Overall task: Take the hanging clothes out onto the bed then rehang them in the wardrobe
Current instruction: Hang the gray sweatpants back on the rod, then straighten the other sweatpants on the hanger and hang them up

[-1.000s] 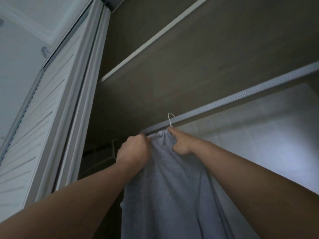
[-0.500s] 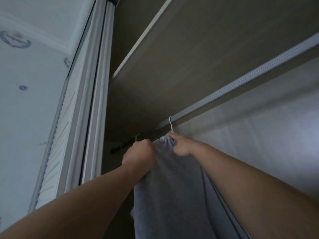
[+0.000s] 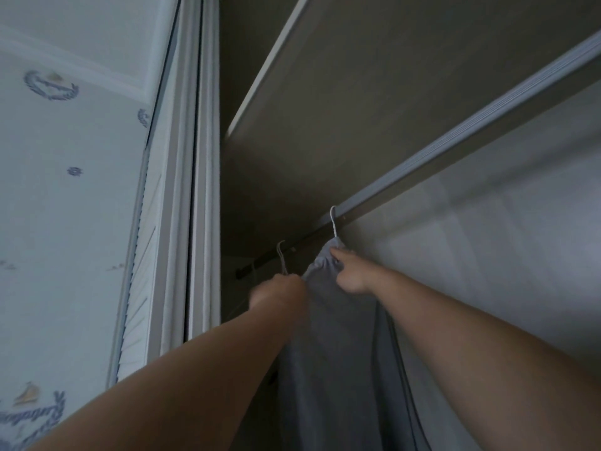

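head view, looking up into the wardrobe (image 3: 507, 275): a grey garment (image 3: 338, 353) hangs by a white hanger hook (image 3: 334, 221) on the rail (image 3: 471, 138) under a shelf (image 3: 374, 92). the left hand (image 3: 279, 292), blurred, is curled round the garment's left shoulder edge, gripping the cloth. the right hand (image 3: 349, 275) reaches to the collar just below the hook, one finger stretched along the fabric; whether it pinches the cloth i cannot tell. a second hook (image 3: 282, 257) hangs on the rail just left, near the sliding door (image 3: 195, 190).
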